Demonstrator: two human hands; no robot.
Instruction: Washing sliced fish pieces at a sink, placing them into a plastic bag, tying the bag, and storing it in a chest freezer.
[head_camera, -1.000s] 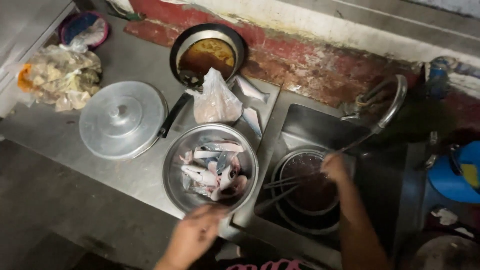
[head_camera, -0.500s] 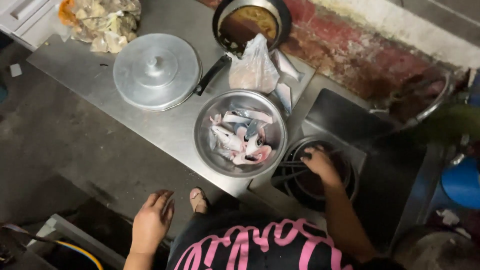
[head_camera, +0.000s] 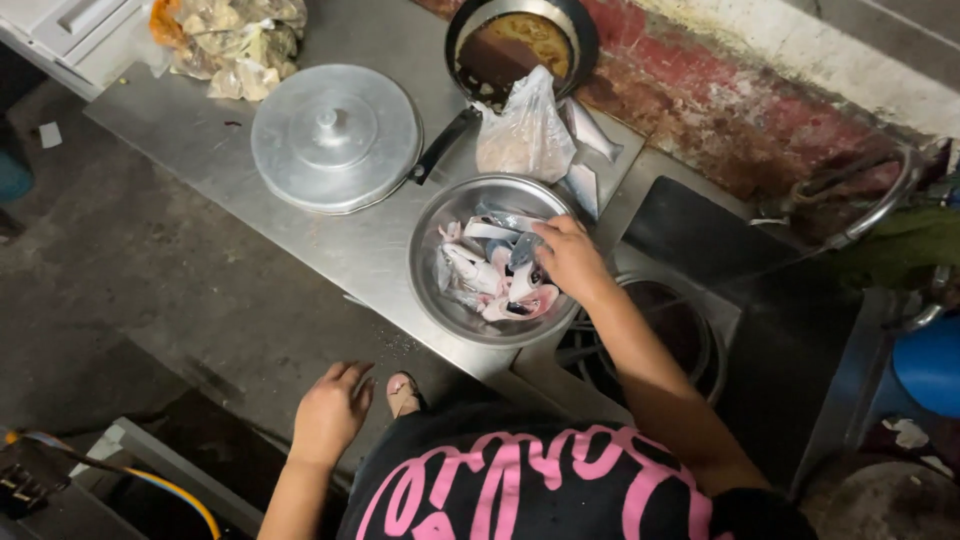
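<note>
1. Nearest the body, the left hand hangs loose and holds nothing.
2. Beyond it, the right hand reaches into the metal bowl; fingers rest on the fish pieces; whether they grasp one I cannot tell.
3. Farther off on the steel counter sit a pot lid, a plastic bag and a frying pan.

My right hand comes into the bowl from its open near side. A bag and pan crowd the far rim; a lid blocks the left. Bare worktop lies left of the lid.
</note>
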